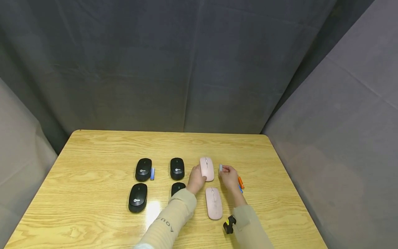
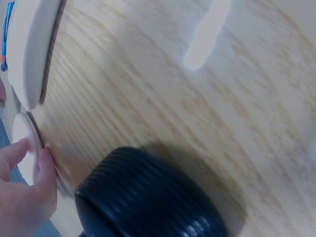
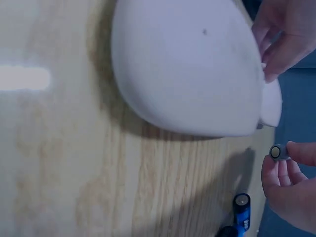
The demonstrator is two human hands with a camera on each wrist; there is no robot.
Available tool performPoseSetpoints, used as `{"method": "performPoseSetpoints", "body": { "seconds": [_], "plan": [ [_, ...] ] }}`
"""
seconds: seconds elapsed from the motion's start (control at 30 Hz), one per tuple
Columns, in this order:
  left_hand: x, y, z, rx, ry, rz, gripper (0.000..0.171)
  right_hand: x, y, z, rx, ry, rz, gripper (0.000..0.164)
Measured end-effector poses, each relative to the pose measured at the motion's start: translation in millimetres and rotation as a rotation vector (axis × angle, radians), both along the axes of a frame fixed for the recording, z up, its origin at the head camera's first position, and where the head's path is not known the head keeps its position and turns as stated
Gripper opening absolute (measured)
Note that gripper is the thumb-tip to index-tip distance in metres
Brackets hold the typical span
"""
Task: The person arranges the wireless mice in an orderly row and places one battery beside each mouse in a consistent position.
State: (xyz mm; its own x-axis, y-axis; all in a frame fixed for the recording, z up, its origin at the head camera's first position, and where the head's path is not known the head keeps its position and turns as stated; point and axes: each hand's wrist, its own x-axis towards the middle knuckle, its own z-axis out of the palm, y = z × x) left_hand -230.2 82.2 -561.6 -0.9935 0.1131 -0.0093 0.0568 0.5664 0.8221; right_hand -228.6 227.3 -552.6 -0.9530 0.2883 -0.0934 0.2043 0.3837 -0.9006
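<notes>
My left hand [image 1: 196,178] grips the far pink computer mouse [image 1: 207,168] by its left edge. In the left wrist view, thumb and finger pinch the rim of that mouse [image 2: 23,129]. To its right, my right hand [image 1: 229,176] holds a small pale battery [image 1: 220,167] between thumb and fingertips. The battery's round end [image 3: 275,152] faces the camera in the right wrist view. Nearer the front lies a second pink mouse [image 1: 214,203], between the two forearms.
An orange battery [image 1: 240,182] and blue batteries [image 3: 242,212] lie beside my right hand. Black mice [image 1: 143,169] stand in two columns on the left, one partly hidden by my left arm. A blue battery [image 1: 152,174] lies among them on the wooden table [image 1: 102,152].
</notes>
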Motion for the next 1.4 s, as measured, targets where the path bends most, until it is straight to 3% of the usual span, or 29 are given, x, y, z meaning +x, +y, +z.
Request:
{"method": "performPoseSetpoints", "body": {
  "seconds": [0.23, 0.37, 0.47, 0.5, 0.6, 0.7, 0.73, 0.93, 1.4],
  "plan": [
    [-0.9, -1, -0.6, 0.002, -0.002, -0.004, 0.049, -16.7, -4, -10.4, 0.129, -0.065, -0.010, 0.024],
    [-0.9, -1, -2.1, 0.001, 0.008, -0.003, 0.049, -24.0, -6, -14.9, 0.151, -0.086, -0.006, 0.023],
    [-1.3, -1, -2.4, 0.001, 0.007, 0.001, 0.049, -33.4, -4, -24.0, 0.174, -0.095, 0.011, 0.023],
    [-1.4, -1, -2.3, 0.001, 0.001, 0.004, 0.050, -40.4, 1, -38.2, 0.164, -0.056, 0.032, 0.020],
    [-1.6, -1, -1.9, -0.003, -0.004, 0.005, 0.050, -46.0, 2, -42.4, 0.205, -0.078, 0.045, 0.019],
    [-1.6, -1, -1.5, -0.009, 0.001, 0.004, 0.050, -44.0, -3, -36.7, 0.229, -0.107, 0.035, 0.020],
    [-1.6, -1, -1.3, -0.008, 0.001, 0.003, 0.050, -38.2, -10, -21.5, 0.255, -0.161, 0.016, 0.021],
    [-1.1, 0, -0.6, -0.003, 0.004, 0.002, 0.051, -27.8, -19, -6.6, 0.334, -0.155, 0.020, 0.022],
    [0.7, -1, -1.4, -0.028, 0.029, 0.004, 0.049, -29.6, -16, -11.2, 0.340, -0.184, 0.023, 0.024]
  ]
}}
